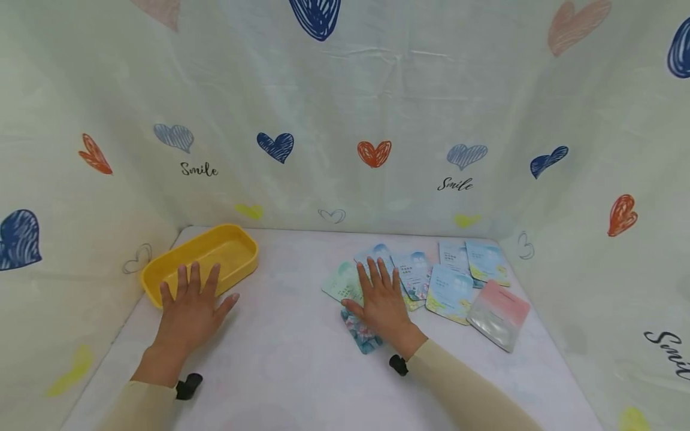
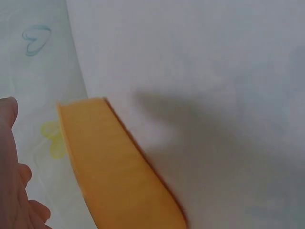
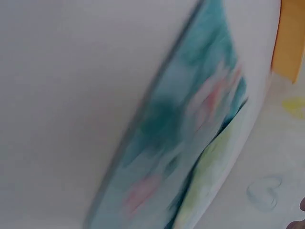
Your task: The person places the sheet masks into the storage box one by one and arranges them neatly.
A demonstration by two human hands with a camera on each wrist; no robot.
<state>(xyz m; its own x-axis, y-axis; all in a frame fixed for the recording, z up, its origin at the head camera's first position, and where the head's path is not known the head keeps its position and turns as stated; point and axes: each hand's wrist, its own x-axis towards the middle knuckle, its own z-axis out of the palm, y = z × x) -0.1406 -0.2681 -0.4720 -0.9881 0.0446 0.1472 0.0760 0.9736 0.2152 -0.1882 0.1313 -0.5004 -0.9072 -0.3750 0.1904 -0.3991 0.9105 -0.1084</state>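
Observation:
My left hand point(image 1: 188, 314) is held with fingers spread, overlapping the near side of a yellow plastic tray point(image 1: 247, 263) in the head view. The left wrist view shows the tray's outer wall point(image 2: 119, 167) beside the fingers point(image 2: 8, 157), which grip nothing. Fingers also spread, my right hand point(image 1: 384, 305) hovers over a group of flat mask packets. Around it lie a pale green packet point(image 1: 339, 284), a teal floral packet point(image 1: 360, 332) and a blue packet with flowers point(image 1: 414, 272). The teal packet point(image 3: 167, 129) fills much of the right wrist view, partly under the green one point(image 3: 209, 171).
More blue packets point(image 1: 450, 290) overlap at the back right of the white table point(image 1: 291, 335). A pink and silver packet point(image 1: 498, 314) lies near the right edge. A cloth curtain point(image 1: 334, 90) printed with hearts encloses the back and sides.

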